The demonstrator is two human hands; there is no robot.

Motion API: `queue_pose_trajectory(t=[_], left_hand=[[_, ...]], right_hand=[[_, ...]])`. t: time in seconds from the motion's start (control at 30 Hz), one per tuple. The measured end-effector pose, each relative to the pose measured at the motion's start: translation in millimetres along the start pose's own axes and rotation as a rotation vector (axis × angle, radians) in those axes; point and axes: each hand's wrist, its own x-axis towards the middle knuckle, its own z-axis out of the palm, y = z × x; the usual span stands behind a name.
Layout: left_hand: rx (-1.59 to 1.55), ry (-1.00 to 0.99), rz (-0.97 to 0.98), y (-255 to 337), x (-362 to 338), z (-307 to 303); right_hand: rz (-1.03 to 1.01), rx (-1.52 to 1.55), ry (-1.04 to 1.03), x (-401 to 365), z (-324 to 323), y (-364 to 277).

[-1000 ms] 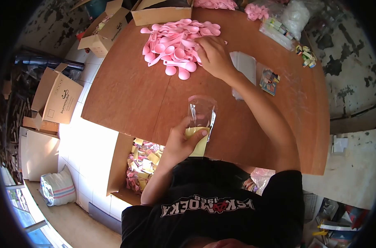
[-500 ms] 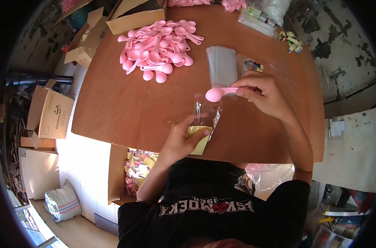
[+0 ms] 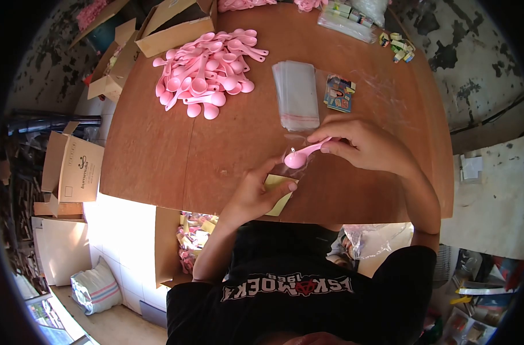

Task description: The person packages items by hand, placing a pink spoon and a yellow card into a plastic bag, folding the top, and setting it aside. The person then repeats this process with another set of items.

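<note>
My right hand [image 3: 357, 144] pinches a pink measuring spoon [image 3: 296, 159] by its handle, bowl end toward the left. The bowl lies at the mouth of a clear plastic bag [image 3: 292, 172], seemingly inside it, though the film is hard to see. My left hand [image 3: 256, 192] grips the bag's lower part, thumb over the yellow card [image 3: 279, 195] in it. Beyond my hands lies a stack of clear plastic bags [image 3: 297, 95], with a pile of small printed cards [image 3: 339, 94] on its right. A heap of pink spoons [image 3: 207, 72] lies farther left.
The brown table [image 3: 152, 155] carries an open cardboard box [image 3: 178, 26] at its far left and small coloured packets [image 3: 399, 47] at far right. Below the near edge stands a box of filled packets [image 3: 194, 236]. More cartons [image 3: 72, 167] stand on the left.
My right hand has brought the spoon down and nearer to my left hand, its bowl now at the bag's mouth. The printed cards have come into fuller view.
</note>
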Motion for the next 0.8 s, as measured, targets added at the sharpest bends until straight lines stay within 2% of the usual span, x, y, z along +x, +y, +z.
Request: queue_pose_trajectory(t=[0.17, 0.23, 0.27, 0.33, 0.4, 0.57, 0.63, 0.67, 0.73, 0.8], left_hand=[[0.056, -0.005, 0.042, 2, 2, 0], [0.078, 0.015, 0.073, 1, 4, 2], [0.055, 0.045, 0.107, 1, 6, 4], [0.032, 0.076, 0.141, 0, 6, 4], [-0.15, 0.084, 0.003, -2, 4, 3], [-0.165, 0.071, 0.023, 0, 2, 1], [-0.176, 0.066, 0.011, 0, 3, 2], [-0.167, 0.066, 0.084, 1, 4, 3], [-0.157, 0.064, 0.16, 1, 5, 3], [-0.175, 0.015, 0.11, 3, 4, 1]], right_hand=[[0.122, 0.177, 0.078, 2, 15, -9], [0.15, 0.326, 0.362, 4, 30, -4], [0.151, 0.326, 0.363, 5, 36, -3], [0.081, 0.351, 0.501, 6, 45, -5], [0.064, 0.277, 0.498, 5, 47, -13], [-0.076, 0.1, 0.572, 6, 43, -14], [-0.035, 0.152, 0.632, 7, 42, -20], [-0.035, 0.15, 0.632, 8, 45, -20], [0.063, 0.425, 0.58, 8, 53, -21], [0.105, 0.346, 0.539, 5, 54, -26]])
